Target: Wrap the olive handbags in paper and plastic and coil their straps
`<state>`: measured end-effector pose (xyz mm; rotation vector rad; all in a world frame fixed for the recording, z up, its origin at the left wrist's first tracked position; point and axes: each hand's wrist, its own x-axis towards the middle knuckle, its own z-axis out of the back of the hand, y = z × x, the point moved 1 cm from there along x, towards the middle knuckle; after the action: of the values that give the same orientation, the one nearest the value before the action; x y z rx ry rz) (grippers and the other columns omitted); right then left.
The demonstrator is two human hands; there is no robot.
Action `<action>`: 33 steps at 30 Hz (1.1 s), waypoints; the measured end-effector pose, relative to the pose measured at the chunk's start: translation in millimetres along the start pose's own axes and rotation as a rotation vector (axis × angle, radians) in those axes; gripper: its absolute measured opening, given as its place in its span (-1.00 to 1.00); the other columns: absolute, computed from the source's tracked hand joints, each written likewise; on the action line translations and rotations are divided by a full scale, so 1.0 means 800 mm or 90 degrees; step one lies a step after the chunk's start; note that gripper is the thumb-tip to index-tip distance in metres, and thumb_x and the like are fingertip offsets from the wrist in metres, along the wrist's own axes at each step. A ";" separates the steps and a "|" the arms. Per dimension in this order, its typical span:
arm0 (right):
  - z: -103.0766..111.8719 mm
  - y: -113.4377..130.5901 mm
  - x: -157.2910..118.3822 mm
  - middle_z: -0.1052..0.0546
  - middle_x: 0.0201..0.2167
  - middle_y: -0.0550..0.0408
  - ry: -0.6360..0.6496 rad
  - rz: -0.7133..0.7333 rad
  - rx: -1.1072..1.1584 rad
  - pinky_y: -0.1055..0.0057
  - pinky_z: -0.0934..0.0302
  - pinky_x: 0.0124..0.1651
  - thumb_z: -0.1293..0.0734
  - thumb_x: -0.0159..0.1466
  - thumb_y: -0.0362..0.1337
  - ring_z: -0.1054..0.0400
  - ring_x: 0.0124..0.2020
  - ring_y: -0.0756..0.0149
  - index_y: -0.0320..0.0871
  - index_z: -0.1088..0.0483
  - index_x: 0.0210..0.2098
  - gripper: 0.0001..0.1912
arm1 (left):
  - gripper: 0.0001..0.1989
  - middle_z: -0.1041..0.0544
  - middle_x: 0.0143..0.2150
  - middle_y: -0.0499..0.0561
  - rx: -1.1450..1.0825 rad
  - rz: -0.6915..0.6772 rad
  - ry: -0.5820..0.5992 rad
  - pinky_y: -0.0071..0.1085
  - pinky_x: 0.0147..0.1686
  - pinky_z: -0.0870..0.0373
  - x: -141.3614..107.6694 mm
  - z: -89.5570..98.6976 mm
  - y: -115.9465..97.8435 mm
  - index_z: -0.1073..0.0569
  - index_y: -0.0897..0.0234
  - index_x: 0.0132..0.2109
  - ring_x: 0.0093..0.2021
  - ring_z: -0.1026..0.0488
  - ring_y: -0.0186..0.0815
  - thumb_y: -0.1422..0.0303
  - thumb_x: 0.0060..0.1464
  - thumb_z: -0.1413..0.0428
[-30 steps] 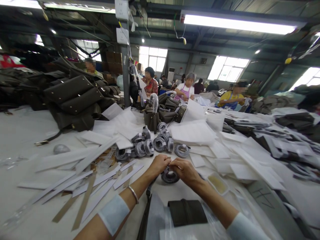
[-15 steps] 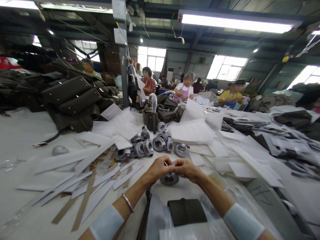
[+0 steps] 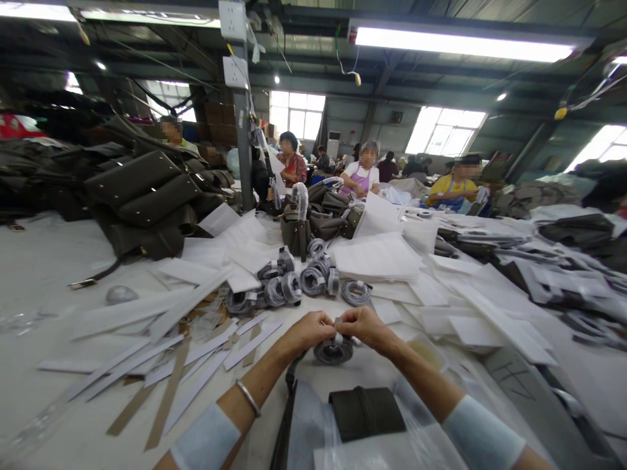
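A coiled strap (image 3: 334, 353) in greyish wrapping is upheld at the middle of the table, just beneath my fingers. My left hand (image 3: 312, 330) is closed on its upper left side. From the other side my right hand (image 3: 365, 328) pinches at the coil's top, where a small pale strip shows between the fingertips. Whether that strip is tape or wrapping I cannot tell. Closer to me lies a dark olive bag (image 3: 367, 412), partly covered by clear plastic and white sheeting.
Several wrapped strap coils (image 3: 281, 288) are heaped beyond my hands, with one coil (image 3: 356, 292) apart on the right. White foam sheets (image 3: 377, 258) spread behind them. Paper strips (image 3: 196, 356) litter the left. Dark bags (image 3: 142, 189) pile up at back left; co-workers sit further off.
My right hand has lifted slightly and its fingers have shifted at the top of the coil. The left hand stays at the coil's upper side, a little lower. The surroundings look the same.
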<state>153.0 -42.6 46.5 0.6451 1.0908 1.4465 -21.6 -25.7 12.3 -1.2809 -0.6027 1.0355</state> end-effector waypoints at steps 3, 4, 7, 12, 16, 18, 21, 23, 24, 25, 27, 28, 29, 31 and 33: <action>-0.003 0.002 0.000 -0.28 -0.73 0.24 -0.023 0.007 -0.011 0.50 0.20 -0.56 -0.39 -0.04 -0.21 0.03 -0.64 0.54 -0.25 -0.52 -0.56 -0.81 | -0.75 -0.44 -0.53 -0.10 -0.036 0.017 -0.006 -0.49 -0.55 -0.10 0.001 -0.004 0.002 -0.43 0.33 -0.32 -0.55 -0.29 -0.41 0.32 -0.21 -0.19; -0.003 0.002 0.000 -0.30 -0.72 0.23 -0.030 0.010 -0.011 0.50 0.18 -0.56 -0.39 -0.04 -0.21 0.01 -0.64 0.53 -0.25 -0.54 -0.54 -0.80 | -0.74 -0.46 -0.52 -0.09 -0.048 0.019 -0.011 -0.49 -0.54 -0.12 0.001 -0.006 0.003 -0.42 0.33 -0.30 -0.54 -0.31 -0.41 0.32 -0.22 -0.20; -0.005 0.004 -0.002 -0.34 -0.70 0.21 -0.044 0.015 -0.004 0.51 0.13 -0.55 -0.38 -0.04 -0.22 -0.02 -0.63 0.52 -0.26 -0.56 -0.50 -0.78 | -0.71 -0.49 -0.48 -0.08 -0.077 0.021 -0.036 -0.49 -0.51 -0.17 0.003 -0.012 0.008 -0.40 0.31 -0.29 -0.51 -0.35 -0.40 0.34 -0.25 -0.21; -0.007 0.004 -0.006 -0.37 -0.69 0.20 -0.057 0.014 0.009 0.52 0.11 -0.55 -0.38 -0.04 -0.22 -0.04 -0.64 0.53 -0.26 -0.58 -0.47 -0.77 | -0.73 -0.43 -0.55 -0.12 -0.097 0.028 -0.060 -0.49 -0.53 -0.12 0.008 -0.015 0.017 -0.36 0.29 -0.36 -0.56 -0.29 -0.42 0.37 -0.31 -0.22; -0.010 0.001 -0.006 -0.41 -0.66 0.18 -0.074 0.027 0.014 0.52 0.06 -0.55 -0.37 -0.03 -0.21 -0.10 -0.63 0.50 -0.24 -0.57 -0.48 -0.78 | -0.76 -0.41 -0.56 -0.13 -0.105 0.021 -0.065 -0.49 -0.52 -0.08 0.007 -0.012 0.014 -0.36 0.29 -0.41 -0.54 -0.28 -0.42 0.37 -0.31 -0.22; -0.012 0.000 -0.005 -0.44 -0.63 0.16 -0.088 0.039 0.014 0.52 0.02 -0.55 -0.37 -0.02 -0.21 -0.15 -0.61 0.48 -0.23 -0.56 -0.49 -0.79 | -0.77 -0.40 -0.56 -0.13 -0.106 0.020 -0.064 -0.49 -0.53 -0.05 0.004 -0.011 0.010 -0.36 0.28 -0.41 -0.54 -0.26 -0.42 0.36 -0.31 -0.21; -0.014 0.000 -0.006 -0.48 -0.60 0.15 -0.102 0.059 0.009 0.52 -0.04 -0.53 -0.37 -0.02 -0.22 -0.22 -0.58 0.45 -0.21 -0.55 -0.49 -0.81 | -0.78 -0.36 -0.58 -0.14 -0.108 0.019 -0.058 -0.48 -0.54 0.00 0.000 -0.009 0.004 -0.35 0.28 -0.43 -0.56 -0.19 -0.45 0.36 -0.32 -0.20; -0.015 0.003 -0.008 -0.49 -0.59 0.14 -0.110 0.072 0.002 0.52 -0.08 -0.50 -0.38 0.00 -0.22 -0.26 -0.57 0.43 -0.21 -0.55 -0.49 -0.82 | -0.78 -0.34 -0.60 -0.15 -0.113 0.017 -0.054 -0.47 -0.54 0.02 -0.003 -0.008 0.000 -0.34 0.28 -0.44 -0.57 -0.16 -0.45 0.36 -0.32 -0.19; -0.015 0.005 -0.010 -0.50 -0.58 0.14 -0.114 0.080 -0.003 0.51 -0.10 -0.48 -0.38 0.01 -0.23 -0.28 -0.55 0.42 -0.21 -0.55 -0.49 -0.83 | -0.79 -0.34 -0.60 -0.16 -0.118 0.017 -0.051 -0.47 -0.54 0.02 -0.004 -0.008 -0.002 -0.34 0.27 -0.44 -0.58 -0.15 -0.46 0.36 -0.32 -0.19; -0.016 0.006 -0.011 -0.51 -0.57 0.14 -0.119 0.088 -0.009 0.51 -0.13 -0.47 -0.37 0.02 -0.24 -0.30 -0.54 0.41 -0.21 -0.55 -0.49 -0.84 | -0.79 -0.33 -0.61 -0.16 -0.123 0.016 -0.049 -0.47 -0.54 0.03 -0.005 -0.008 -0.004 -0.33 0.27 -0.44 -0.58 -0.14 -0.46 0.37 -0.32 -0.19; -0.017 0.008 -0.013 -0.53 -0.55 0.13 -0.131 0.104 -0.021 0.50 -0.17 -0.42 -0.37 0.04 -0.26 -0.34 -0.51 0.38 -0.19 -0.56 -0.48 -0.85 | -0.79 -0.31 -0.61 -0.17 -0.137 0.012 -0.048 -0.47 -0.54 0.04 -0.005 -0.007 -0.007 -0.33 0.27 -0.45 -0.58 -0.13 -0.46 0.36 -0.33 -0.18; -0.018 0.009 -0.014 -0.55 -0.54 0.12 -0.138 0.116 -0.030 0.49 -0.19 -0.39 -0.36 0.05 -0.27 -0.37 -0.49 0.37 -0.19 -0.57 -0.47 -0.86 | -0.79 -0.31 -0.61 -0.17 -0.145 0.009 -0.049 -0.47 -0.53 0.03 -0.005 -0.007 -0.008 -0.33 0.27 -0.45 -0.57 -0.14 -0.47 0.37 -0.34 -0.18; -0.019 0.008 -0.014 -0.56 -0.53 0.12 -0.146 0.130 -0.041 0.48 -0.21 -0.37 -0.36 0.06 -0.28 -0.39 -0.47 0.35 -0.18 -0.58 -0.46 -0.86 | -0.79 -0.31 -0.60 -0.17 -0.153 0.006 -0.050 -0.47 -0.53 0.03 -0.005 -0.006 -0.008 -0.34 0.28 -0.45 -0.57 -0.14 -0.47 0.37 -0.35 -0.18; -0.021 0.005 -0.014 -0.59 -0.50 0.11 -0.160 0.161 -0.065 0.45 -0.25 -0.33 -0.36 0.10 -0.28 -0.43 -0.44 0.31 -0.15 -0.59 -0.44 -0.85 | -0.79 -0.33 -0.60 -0.17 -0.169 0.003 -0.052 -0.48 -0.52 0.01 -0.004 -0.005 -0.008 -0.36 0.29 -0.45 -0.56 -0.15 -0.47 0.38 -0.37 -0.18; -0.021 -0.001 -0.015 -0.61 -0.46 0.10 -0.164 0.190 -0.091 0.41 -0.29 -0.28 -0.36 0.15 -0.26 -0.47 -0.41 0.26 -0.13 -0.61 -0.40 -0.85 | -0.78 -0.34 -0.61 -0.16 -0.184 0.008 -0.049 -0.48 -0.53 0.01 -0.001 -0.005 -0.006 -0.37 0.29 -0.45 -0.57 -0.15 -0.47 0.39 -0.38 -0.19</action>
<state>140.7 -58.5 41.0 0.8921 0.7049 1.6247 -17.5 -27.8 15.9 -1.5017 -0.8264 1.0387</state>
